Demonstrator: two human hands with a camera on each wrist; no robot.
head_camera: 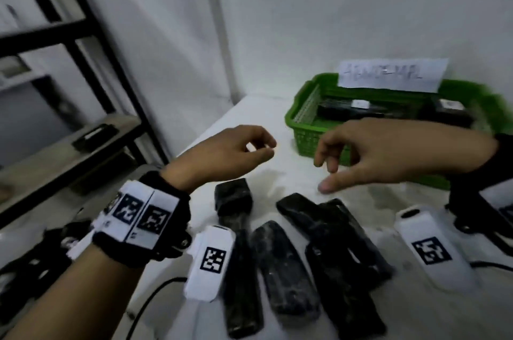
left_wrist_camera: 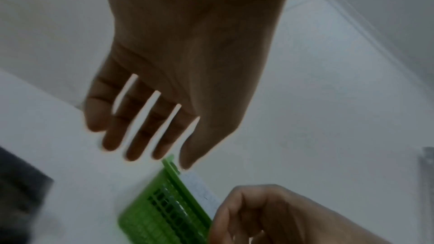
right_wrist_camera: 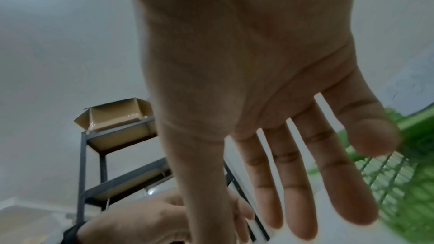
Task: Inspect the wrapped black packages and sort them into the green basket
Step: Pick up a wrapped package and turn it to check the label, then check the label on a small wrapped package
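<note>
Several wrapped black packages (head_camera: 283, 264) lie side by side on the white table (head_camera: 258, 115), near its front. The green basket (head_camera: 305, 128) stands at the back right, with black packages (head_camera: 347, 110) inside it. My left hand (head_camera: 270, 149) hovers over the table left of the basket, fingers loosely bent, holding nothing. My right hand (head_camera: 323, 174) hangs in front of the basket above the packages, also empty. The left wrist view shows the left hand (left_wrist_camera: 152, 153) with straight fingers over the basket's corner (left_wrist_camera: 164, 209). In the right wrist view the right hand (right_wrist_camera: 277, 211) is spread, with the basket (right_wrist_camera: 411, 183) behind it.
A black metal rack (head_camera: 83, 62) stands to the left, with a cardboard box (right_wrist_camera: 117, 116) on its top shelf. A white paper label (head_camera: 391, 73) leans at the basket's back rim. A black cable (head_camera: 155, 298) runs along the table's front left.
</note>
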